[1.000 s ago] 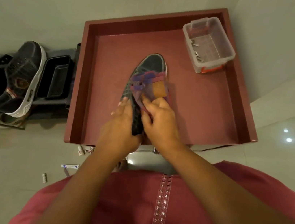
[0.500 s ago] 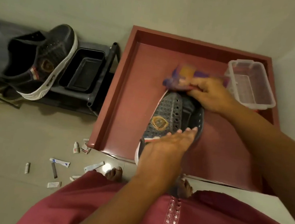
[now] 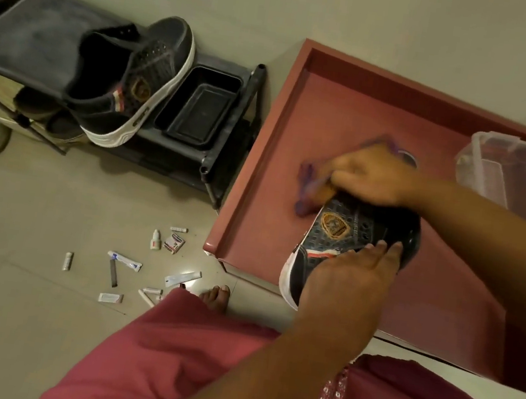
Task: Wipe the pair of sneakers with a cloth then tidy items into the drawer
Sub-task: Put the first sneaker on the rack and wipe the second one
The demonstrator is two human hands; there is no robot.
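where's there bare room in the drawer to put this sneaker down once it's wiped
The drawer floor is bare along its left wall and across the back, between that wall and the clear box. The middle is crowded: the right hand presses the cloth on the sneaker, and the left hand holds its heel.

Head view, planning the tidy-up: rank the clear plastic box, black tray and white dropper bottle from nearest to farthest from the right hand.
From the right hand:
1. Clear plastic box, at its right in the drawer.
2. Black tray, left, on the rack.
3. White dropper bottle, lower left, on the floor.
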